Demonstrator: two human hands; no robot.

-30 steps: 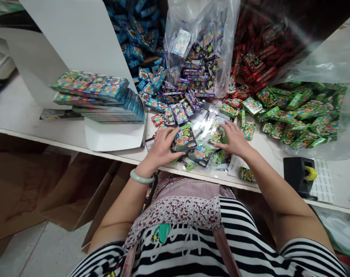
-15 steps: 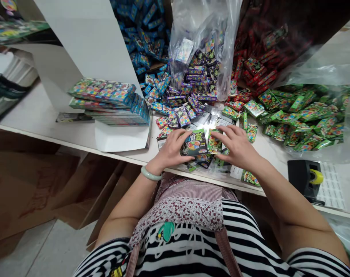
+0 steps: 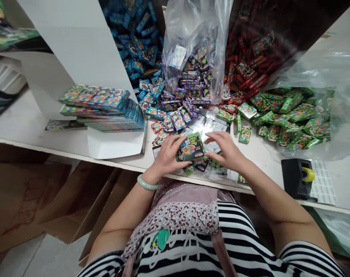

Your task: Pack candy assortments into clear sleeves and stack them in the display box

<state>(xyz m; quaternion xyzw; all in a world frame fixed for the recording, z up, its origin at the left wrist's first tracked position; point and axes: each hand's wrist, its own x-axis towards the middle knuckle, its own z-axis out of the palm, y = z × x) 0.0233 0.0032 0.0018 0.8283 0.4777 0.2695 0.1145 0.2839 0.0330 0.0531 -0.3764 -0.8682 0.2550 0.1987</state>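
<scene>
A black-and-green printed packet (image 3: 189, 147) with a colourful oval lies in my left hand (image 3: 169, 157), gripped between the thumb below and the fingers above. Close to the packet's right end is my right hand (image 3: 225, 151), its thumb and fingers apart and nothing visible between them. Beneath both hands, more dark printed packets (image 3: 202, 164) and clear plastic lie in a loose pile near the table edge. Small green packs (image 3: 245, 134) sit just beyond my right hand. Purple packs (image 3: 177, 120) and red packs (image 3: 161, 137) are beyond my left hand.
Blue packs (image 3: 146, 54), purple packs in a clear bag (image 3: 196, 23) and red packs (image 3: 249, 73) heap up at the back. Green packs (image 3: 301, 119) spill from a bag at right, behind a tape dispenser (image 3: 297, 179). At left, a white carton (image 3: 114, 144) holds stacked display strips.
The small green pack that was between my right hand and the black-and-green packet is no longer visible there. My right hand's fingers have come off it. The view has shifted slightly.
</scene>
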